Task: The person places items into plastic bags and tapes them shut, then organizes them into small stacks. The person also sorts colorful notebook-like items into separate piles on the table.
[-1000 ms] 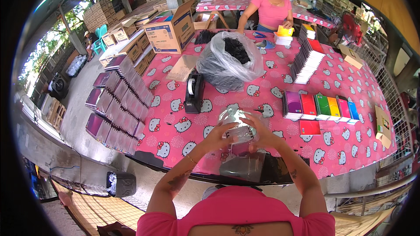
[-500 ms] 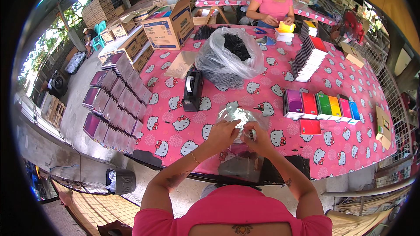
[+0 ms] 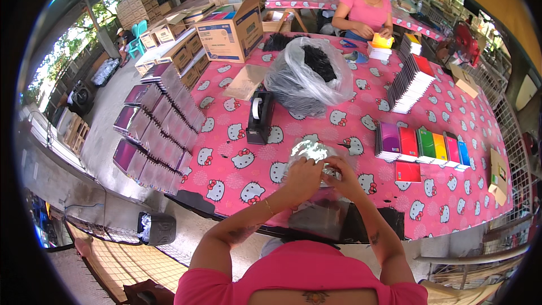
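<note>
left hand [image 3: 305, 182] and right hand [image 3: 342, 178] close together on the clear plastic [image 3: 309, 150], near table [image 3: 440, 199] edge. fingers curled on both; can't tell if gripping. 1 tape dispenser [image 3: 260, 117] ahead-left, 1 big bag [image 3: 288, 82] beyond. right: 6 notebook stacks [image 3: 426, 145], 1 red notebook [image 3: 407, 172] in front.

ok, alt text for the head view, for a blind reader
The wearer's left hand and right hand are close together at clear, shiny plastic on a pink tablecloth. Purple notebooks are stacked at left, bright notebooks at right; beyond the hands are a black tape dispenser, a clear bag of black items and, farther back, a co-worker.
</note>
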Tool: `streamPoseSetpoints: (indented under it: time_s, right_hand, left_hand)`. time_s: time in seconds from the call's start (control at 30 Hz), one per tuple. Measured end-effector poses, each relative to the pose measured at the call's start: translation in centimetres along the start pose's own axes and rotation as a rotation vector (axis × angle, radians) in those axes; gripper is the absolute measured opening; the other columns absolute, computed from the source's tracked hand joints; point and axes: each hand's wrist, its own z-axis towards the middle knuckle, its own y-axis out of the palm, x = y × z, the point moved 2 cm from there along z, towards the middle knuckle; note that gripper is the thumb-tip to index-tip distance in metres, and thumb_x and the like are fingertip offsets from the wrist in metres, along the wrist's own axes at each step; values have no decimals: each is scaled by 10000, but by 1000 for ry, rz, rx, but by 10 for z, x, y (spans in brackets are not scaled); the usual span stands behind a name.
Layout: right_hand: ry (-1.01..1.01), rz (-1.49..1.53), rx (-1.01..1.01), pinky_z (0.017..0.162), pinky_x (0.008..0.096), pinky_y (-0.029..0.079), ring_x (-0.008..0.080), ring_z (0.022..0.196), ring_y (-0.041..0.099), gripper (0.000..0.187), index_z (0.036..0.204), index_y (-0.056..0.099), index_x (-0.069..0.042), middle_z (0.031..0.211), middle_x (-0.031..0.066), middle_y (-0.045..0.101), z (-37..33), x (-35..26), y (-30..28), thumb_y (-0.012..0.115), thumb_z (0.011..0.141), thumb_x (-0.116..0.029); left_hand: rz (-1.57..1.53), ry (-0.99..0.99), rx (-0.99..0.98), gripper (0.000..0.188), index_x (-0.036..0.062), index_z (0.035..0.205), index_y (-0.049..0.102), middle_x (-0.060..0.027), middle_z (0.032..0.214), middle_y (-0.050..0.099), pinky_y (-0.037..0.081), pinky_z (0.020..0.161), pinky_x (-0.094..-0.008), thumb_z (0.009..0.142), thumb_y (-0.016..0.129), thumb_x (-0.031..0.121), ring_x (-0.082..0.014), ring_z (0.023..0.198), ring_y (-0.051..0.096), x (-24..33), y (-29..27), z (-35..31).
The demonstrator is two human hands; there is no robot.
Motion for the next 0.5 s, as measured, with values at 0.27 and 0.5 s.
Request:
streamPoseSetpoints:
  time_s: [0.27,0.5]
  right_hand:
    - [176,184,74,886,280,481,132,1020,591,337,1208,631,-59,1113,50,629,1,9,8,708,880,-79]
    - [177,44,124,871,283,484,135,998,602,312,1185,640,-52,1121,53,634,-15,14,1,701,880,-76]
  left_hand:
    - [-709,33,257,511,6,1207,603,-182,1171,595,449,934,-432,814,781,278,-353,1070,565,-10,-52,20]
    - [-1707,91,495,256,109,1120,692,-93,1067,710,266,1125,-535,920,623,254,-199,1120,629,156,-308,-48]
